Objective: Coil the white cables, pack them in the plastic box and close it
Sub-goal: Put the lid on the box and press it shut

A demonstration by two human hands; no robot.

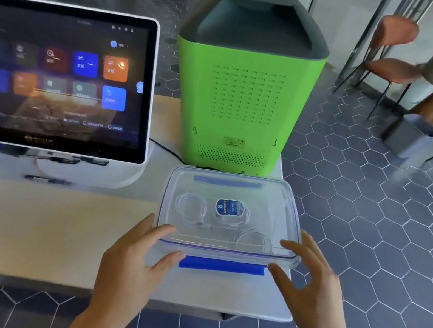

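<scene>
A: Clear plastic, blue trim: the box (231,218) sits at the table's (40,219) near right corner, just in front of the green machine (241,104), with the lid (234,184) already laid over it.

B: And the white cables (191,207)?

A: Inside, coiled. I count three loops through the lid, one with a blue label (230,206) on it.

B: So coiling and packing look done. What about the hands?

A: Both are at the near edge of the box. The left hand (135,253) has its fingers spread on the near left corner of the lid, thumb beside the blue clip (222,266). The right hand (313,282) is spread loose at the near right corner, fingers straight, gripping nothing; whether it touches the lid I cannot tell.

B: Then closing is the step in hand?

A: I judge so. The near clip sticks outward, unlatched, and the far clip looks the same.

B: Next move?

A: Press the lid flat at the corners, then fold the near clip down under the rim until it catches, keeping the box from sliding off the edge
</scene>
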